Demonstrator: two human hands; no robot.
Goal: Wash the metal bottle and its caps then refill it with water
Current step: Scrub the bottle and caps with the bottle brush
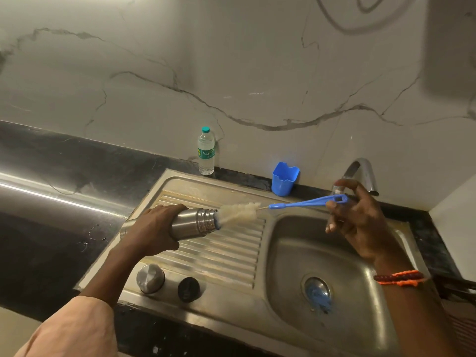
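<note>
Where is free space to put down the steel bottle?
The ribbed drainboard is bare between the round steel cap, the black cap and the sink basin. The back edge is crowded by the plastic water bottle and blue cup.

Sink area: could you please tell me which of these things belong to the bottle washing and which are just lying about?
Part of the job:
metal bottle, gripped by the left hand
bottle brush, held by the right hand
steel cap and black cap on the drainboard
tap
sink

Lying about:
plastic water bottle
blue cup
</note>
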